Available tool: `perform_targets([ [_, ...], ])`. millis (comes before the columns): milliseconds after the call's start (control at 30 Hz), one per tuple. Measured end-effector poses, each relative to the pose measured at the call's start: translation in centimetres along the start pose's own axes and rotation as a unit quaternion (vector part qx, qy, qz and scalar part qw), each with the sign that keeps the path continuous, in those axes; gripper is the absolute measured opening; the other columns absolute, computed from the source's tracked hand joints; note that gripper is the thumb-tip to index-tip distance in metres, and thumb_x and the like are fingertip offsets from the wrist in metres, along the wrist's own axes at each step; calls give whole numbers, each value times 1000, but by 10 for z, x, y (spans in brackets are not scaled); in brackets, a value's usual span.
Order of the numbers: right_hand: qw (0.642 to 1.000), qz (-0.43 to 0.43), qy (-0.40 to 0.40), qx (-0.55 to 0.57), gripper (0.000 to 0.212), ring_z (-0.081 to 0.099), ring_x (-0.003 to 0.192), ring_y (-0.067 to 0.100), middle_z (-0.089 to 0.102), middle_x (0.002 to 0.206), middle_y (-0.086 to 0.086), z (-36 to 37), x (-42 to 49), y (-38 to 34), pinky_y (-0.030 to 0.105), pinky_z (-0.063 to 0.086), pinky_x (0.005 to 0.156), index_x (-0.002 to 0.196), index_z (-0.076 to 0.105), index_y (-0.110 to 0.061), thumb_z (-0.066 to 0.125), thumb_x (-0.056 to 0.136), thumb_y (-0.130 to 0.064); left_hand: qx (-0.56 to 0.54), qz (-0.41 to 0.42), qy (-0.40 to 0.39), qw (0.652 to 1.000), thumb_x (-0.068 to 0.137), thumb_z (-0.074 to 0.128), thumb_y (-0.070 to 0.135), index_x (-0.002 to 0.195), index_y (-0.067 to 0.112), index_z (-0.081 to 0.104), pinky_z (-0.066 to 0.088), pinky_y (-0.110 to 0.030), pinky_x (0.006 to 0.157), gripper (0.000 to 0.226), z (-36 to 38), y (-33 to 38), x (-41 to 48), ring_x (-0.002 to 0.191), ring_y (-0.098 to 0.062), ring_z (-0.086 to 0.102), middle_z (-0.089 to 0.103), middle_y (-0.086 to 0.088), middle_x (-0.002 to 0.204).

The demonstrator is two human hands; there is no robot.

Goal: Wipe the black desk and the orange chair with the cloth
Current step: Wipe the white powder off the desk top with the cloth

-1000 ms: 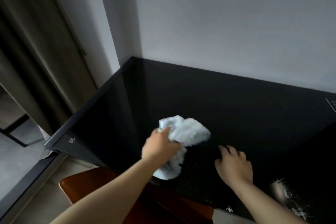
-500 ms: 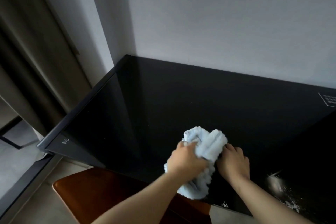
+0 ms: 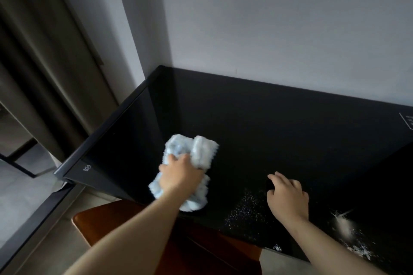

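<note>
The black desk (image 3: 257, 123) fills most of the view, its glossy top running away from both hands to the pale wall (image 3: 279, 18) behind it. Beyond the left hand's side hang brown curtains (image 3: 44, 56), reaching down past the desk's left corner. The orange chair (image 3: 107, 225) sits below the desk's near edge, under the left forearm, with only part of its seat showing.

The light blue cloth (image 3: 190, 152) lies bunched on the desk top, spreading out ahead of and beneath the left hand (image 3: 181, 177), which grips it with curled fingers and bears down on it. The right hand (image 3: 287, 196) rests on the desk well to the right of the cloth, holding nothing, its fingers loosely bent with the tips touching the surface.

Between the two hands, nearer the right one, a scatter of fine white specks (image 3: 248, 210) dots the desk. Right of the right wrist sits a white smear (image 3: 343, 225) with flecks trailing toward the near edge; it may be powder or a glare, the view is too dim to say.
</note>
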State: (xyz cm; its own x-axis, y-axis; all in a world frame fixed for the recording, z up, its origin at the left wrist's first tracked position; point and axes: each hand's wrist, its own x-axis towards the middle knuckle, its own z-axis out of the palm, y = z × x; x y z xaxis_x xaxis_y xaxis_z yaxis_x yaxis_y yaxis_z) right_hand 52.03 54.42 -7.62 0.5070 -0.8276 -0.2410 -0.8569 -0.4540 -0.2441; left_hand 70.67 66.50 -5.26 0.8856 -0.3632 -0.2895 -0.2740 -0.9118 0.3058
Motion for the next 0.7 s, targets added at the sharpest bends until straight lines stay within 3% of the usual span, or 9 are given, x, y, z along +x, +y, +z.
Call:
perform_targets([
  [133, 1000, -5, -9, 5, 48, 25, 139, 19, 22, 155, -9, -1, -1, 2, 39, 30, 107, 144, 31, -31, 41, 97, -26, -56, 180, -118, 975, 76, 57, 41, 130, 36, 45, 47, -37, 88, 55, 27, 33, -42, 117, -22, 45, 37, 3, 129],
  [233, 1000, -7, 2, 2, 47, 28, 136, 19, 25, 153, -11, -2, 1, 3, 37, 32, 105, 142, 34, -32, 40, 96, -25, -109, 183, -58, 975, 76, 61, 40, 136, 36, 43, 48, -36, 89, 63, 15, 27, -27, 119, -21, 45, 37, 4, 135],
  [300, 1000, -16, 12, -4, 43, 34, 131, 18, 34, 149, -12, -4, 5, 2, 34, 35, 101, 139, 39, -32, 40, 97, -26, -94, 138, 35, 985, 76, 63, 41, 136, 36, 42, 44, -37, 89, 64, -1, 7, 1, 121, -27, 43, 34, -1, 140],
  [367, 1000, -17, 19, -3, 40, 39, 127, 16, 42, 143, -11, -6, 10, 0, 32, 36, 99, 137, 42, -32, 40, 97, -26, -87, 63, 80, 991, 78, 60, 41, 133, 35, 42, 40, -43, 93, 57, -17, -17, 26, 121, -34, 38, 29, -5, 143],
  [533, 999, -18, 38, 22, 38, 40, 126, 12, 45, 140, -12, -18, 26, -2, 32, 33, 102, 134, 44, -32, 42, 97, -25, -140, -175, 90, 971, 78, 51, 48, 130, 27, 38, 36, -54, 93, 58, -29, -34, 75, 119, -35, 35, 26, -7, 139],
  [633, 998, -11, 45, 48, 37, 40, 127, 13, 45, 139, -12, -26, 38, 4, 33, 34, 103, 133, 46, -32, 43, 96, -24, -134, -219, 74, 964, 79, 49, 53, 138, 26, 33, 37, -53, 96, 67, -27, -8, 104, 121, -35, 34, 25, -6, 140],
  [700, 997, -10, 47, 61, 36, 41, 126, 13, 46, 139, -12, -30, 43, 9, 32, 36, 102, 132, 47, -31, 43, 96, -24, -103, -197, 47, 974, 78, 51, 51, 138, 25, 36, 36, -50, 100, 67, -23, 20, 118, 123, -33, 35, 29, -6, 139],
])
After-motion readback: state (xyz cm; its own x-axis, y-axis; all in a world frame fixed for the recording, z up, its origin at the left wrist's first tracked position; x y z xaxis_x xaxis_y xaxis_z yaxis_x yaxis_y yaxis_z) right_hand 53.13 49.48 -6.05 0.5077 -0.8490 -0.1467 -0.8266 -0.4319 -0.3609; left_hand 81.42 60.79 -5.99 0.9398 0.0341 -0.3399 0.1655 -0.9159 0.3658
